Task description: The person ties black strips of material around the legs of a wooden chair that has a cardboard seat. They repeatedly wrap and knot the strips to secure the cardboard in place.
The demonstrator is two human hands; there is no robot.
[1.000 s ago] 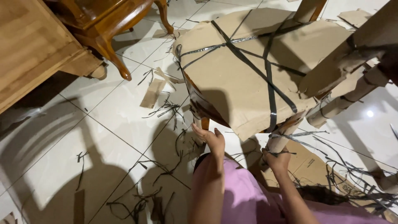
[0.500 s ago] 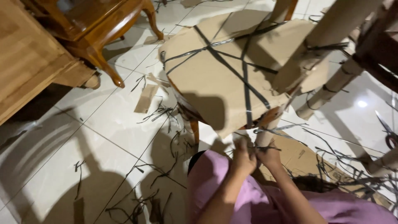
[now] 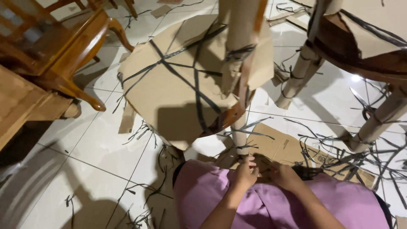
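both hands, left hand [image 3: 245,173] and right hand [image 3: 285,176], close together at the foot of the wrapped chair leg [image 3: 241,135], pinching black strap [image 3: 250,146]; grip detail unclear. cardboard [image 3: 288,146] lies flat on the floor beneath, catching scraps.

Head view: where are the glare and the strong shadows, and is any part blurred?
Head view: a bright glare spot lies on the white tiled floor at the right; a dark shadow falls on the cardboard-wrapped chair seat and on the floor at lower left; the left hand and right hand look slightly soft, the rest is fairly sharp.
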